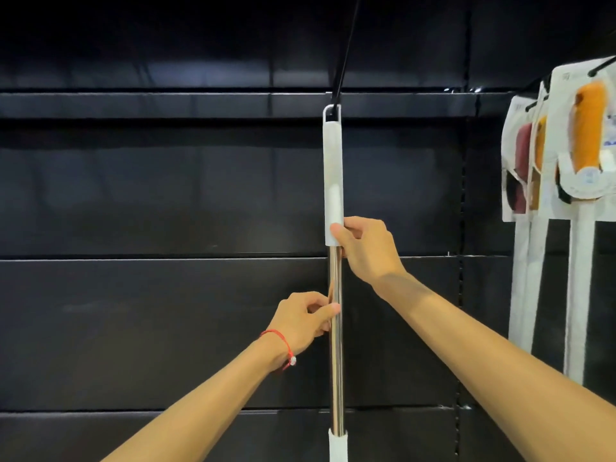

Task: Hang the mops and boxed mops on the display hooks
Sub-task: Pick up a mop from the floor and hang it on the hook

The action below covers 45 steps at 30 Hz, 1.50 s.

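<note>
The left hand point(305, 323) pinches the mop point(335, 368) on its steel pole between thumb and fingers. Higher up, the right hand point(366, 250) grips the lower end of the white handle point(333, 168). The mop hangs upright, its top loop on a black hook point(345, 58). Boxed mops point(581, 145) hang on hooks at the dark panel's point(166, 201) right edge.
</note>
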Motion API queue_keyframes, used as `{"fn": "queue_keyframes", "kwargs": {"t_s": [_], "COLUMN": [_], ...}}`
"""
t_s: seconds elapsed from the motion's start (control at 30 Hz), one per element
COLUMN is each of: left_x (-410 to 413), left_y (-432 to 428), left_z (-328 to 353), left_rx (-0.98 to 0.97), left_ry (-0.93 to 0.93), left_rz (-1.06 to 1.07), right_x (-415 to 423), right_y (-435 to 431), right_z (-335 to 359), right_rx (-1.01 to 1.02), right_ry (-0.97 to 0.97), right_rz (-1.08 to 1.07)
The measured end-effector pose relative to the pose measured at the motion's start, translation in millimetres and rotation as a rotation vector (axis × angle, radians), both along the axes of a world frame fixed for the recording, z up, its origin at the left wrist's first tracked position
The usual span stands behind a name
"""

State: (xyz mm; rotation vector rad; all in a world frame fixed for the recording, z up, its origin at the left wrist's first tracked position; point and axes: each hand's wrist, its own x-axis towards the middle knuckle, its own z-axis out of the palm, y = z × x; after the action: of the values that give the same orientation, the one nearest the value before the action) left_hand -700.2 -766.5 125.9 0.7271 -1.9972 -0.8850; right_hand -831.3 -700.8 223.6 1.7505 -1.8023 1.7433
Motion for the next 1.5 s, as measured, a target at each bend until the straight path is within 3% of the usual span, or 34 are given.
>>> {"fn": "queue_keyframes", "kwargs": {"t_s": [0.4,0.57,0.7,0.83,0.93,1.2,1.5], "left_x": [-10,2,40,81,112,216,332], "left_y": [-11,1,30,76,115,212,356], "left_z": [-8,-16,-40,-63,-83,-159,-253], "left_rx": [-0.042,-0.144,-0.312,-0.431,-0.493,-0.565,-0.487], "left_ry": [0.065,-0.025,-0.227,-0.441,-0.557,-0.833,-1.08], "left_rz": [0.065,0.147,0.307,0.382,0.388,0.499,0.736], "right_x": [-1,11,32,62,86,162,253], "right_y": [-24,-2,41,90,121,207,283], "right_z": [-21,-54,-95,-137,-170,-262,-363], "right_rx": [-0.154,-0.175,-0.022,0.061,0.163,0.305,0.342], "right_ry": [0.009,0.001,0.147,0.514,0.649,0.792,0.87], "right_rz": [0.003,0.044,-0.212,-0.242,-0.25,-0.116,0.253]}}
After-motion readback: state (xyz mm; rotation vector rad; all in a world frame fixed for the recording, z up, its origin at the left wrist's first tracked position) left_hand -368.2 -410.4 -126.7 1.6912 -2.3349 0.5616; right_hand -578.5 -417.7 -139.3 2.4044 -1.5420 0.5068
